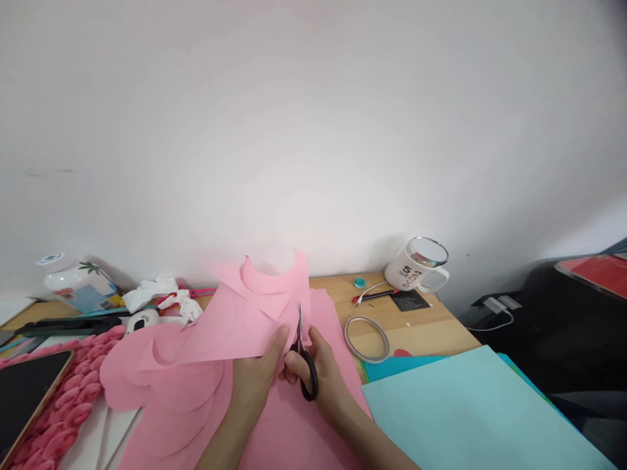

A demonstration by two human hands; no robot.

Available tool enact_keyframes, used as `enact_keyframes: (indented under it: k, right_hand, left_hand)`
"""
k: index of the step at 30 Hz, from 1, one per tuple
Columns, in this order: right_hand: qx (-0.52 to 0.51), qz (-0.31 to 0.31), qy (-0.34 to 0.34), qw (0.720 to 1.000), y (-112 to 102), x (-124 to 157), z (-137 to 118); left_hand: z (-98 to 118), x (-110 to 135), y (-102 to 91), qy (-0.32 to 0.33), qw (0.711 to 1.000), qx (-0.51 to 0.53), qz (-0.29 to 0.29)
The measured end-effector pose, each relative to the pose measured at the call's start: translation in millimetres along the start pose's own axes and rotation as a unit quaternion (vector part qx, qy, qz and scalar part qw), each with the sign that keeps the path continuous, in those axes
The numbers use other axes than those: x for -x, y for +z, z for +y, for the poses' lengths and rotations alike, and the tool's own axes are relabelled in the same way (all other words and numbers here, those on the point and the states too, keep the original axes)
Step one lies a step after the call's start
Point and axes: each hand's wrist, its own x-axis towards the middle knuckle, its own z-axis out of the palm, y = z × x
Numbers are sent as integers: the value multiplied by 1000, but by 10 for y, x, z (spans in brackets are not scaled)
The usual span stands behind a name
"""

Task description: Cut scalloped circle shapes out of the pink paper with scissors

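My left hand point(255, 378) pinches a pink paper sheet point(249, 320), thumb on top and fingers beneath. The sheet is held up above the table, with a rounded cut-out at its far edge. In my right hand point(321, 369) is a pair of scissors point(308, 375) with black handles, its blades pointing away from me at the sheet's right part. Whether the blades are fully closed is hard to tell. Several pink paper circles point(166, 418) overlap at the left, over a larger pink sheet point(294, 431) under my hands.
Light blue paper point(480, 411) lies at right. Behind it are a tape roll point(367, 339), a black card point(410, 300) and a white mug point(414, 267). On the left sit a white bottle point(78, 284), crumpled tissues point(157, 292) and a dark-screened device point(29, 398) on a pink fluffy mat point(81, 385).
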Motion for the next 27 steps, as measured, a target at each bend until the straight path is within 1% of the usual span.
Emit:
enact_keyframes:
  k: [2, 4, 7, 10, 13, 19, 24, 27]
  right_hand:
    - [7, -1, 7, 1000, 6, 9, -27]
    - [8, -1, 9, 1000, 3, 10, -46]
    - [-5, -10, -7, 1000, -17, -6, -38]
    - [-28, -12, -22, 999, -42, -24, -4]
    - [-35, -12, -25, 999, -55, -29, 20]
    - [-32, -8, -23, 999, -36, -19, 12]
    - [-41, -5, -31, 999, -35, -32, 31]
    - [-38, -4, -29, 999, -35, -31, 22]
  left_hand:
    - [-9, -7, 0, 2, 1000, -21, 13]
    - [-18, -13, -1, 3, 1000, -25, 0]
    - [-23, -17, -6, 9, 1000, -15, -24]
    - [-20, -16, -13, 11, 999, -4, -34]
    - [-21, -15, -18, 13, 1000, 1, -29]
    - [-18, -20, -27, 14, 998, 1, -66]
    - [6, -4, -22, 10, 999, -4, -41]
    - [9, 7, -15, 7, 999, 0, -40]
